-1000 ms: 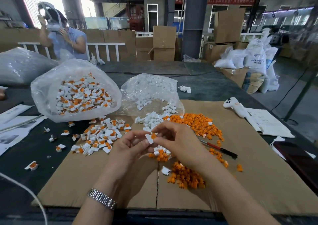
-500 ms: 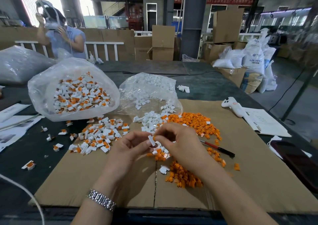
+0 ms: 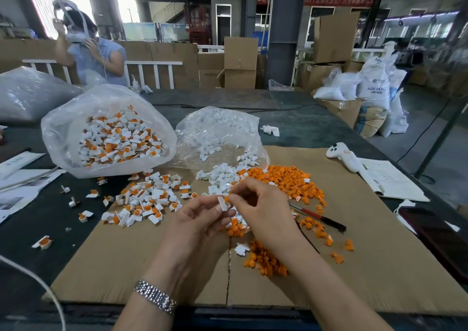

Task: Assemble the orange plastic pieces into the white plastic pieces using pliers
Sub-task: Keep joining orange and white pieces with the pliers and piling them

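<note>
Two bare forearms reach in from the bottom edge, with no sleeves in view. Just behind the left hand (image 3: pixel 200 219), a silver metal link watch band (image 3: pixel 155 295) circles the wrist. The right hand (image 3: pixel 263 209) and its wrist wear nothing.

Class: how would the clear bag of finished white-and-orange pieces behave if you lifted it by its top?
The clear bag looks thin and crinkled, so probably floppy. Its pieces lie loose, so they would likely shift and sag downward.

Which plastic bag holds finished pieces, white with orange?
The left bag, beside the clear bag: its pieces show orange inserts; the other holds plain white ones.
</note>
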`<action>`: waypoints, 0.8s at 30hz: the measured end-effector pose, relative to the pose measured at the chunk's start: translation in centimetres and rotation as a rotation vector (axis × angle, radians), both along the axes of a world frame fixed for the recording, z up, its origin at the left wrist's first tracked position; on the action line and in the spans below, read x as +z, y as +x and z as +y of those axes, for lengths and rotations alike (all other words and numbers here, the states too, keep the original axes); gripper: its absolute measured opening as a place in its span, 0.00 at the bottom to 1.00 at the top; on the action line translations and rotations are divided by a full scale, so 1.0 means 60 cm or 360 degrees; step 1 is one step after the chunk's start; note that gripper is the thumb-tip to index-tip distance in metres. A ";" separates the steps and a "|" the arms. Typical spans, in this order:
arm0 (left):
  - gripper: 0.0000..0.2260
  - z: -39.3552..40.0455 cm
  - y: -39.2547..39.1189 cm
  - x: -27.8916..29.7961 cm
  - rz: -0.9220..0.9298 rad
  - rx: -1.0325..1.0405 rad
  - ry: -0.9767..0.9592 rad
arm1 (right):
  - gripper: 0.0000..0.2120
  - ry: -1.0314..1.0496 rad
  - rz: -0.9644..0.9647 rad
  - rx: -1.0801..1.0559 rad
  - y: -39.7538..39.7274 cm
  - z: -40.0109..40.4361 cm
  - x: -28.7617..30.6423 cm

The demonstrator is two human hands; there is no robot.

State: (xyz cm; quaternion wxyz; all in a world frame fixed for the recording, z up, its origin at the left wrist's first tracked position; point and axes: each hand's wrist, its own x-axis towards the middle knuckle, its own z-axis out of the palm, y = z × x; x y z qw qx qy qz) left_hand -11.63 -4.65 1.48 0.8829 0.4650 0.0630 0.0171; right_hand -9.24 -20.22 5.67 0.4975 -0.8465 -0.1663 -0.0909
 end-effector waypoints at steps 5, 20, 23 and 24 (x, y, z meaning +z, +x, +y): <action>0.13 0.004 0.004 0.003 -0.0056 0.0018 -0.0062 | 0.02 -0.0048 -0.0047 -0.0013 -0.006 0.003 0.005; 0.06 0.006 -0.012 0.008 -0.0077 -0.0072 0.0068 | 0.07 -0.0123 -0.0114 0.0237 -0.020 -0.019 0.012; 0.05 0.011 -0.017 0.012 -0.0080 -0.0165 0.0022 | 0.08 -0.0194 -0.0215 0.0230 -0.020 -0.019 0.012; 0.06 0.013 -0.018 0.013 -0.0078 -0.0182 0.0004 | 0.08 -0.0213 -0.0236 0.0228 -0.020 -0.019 0.012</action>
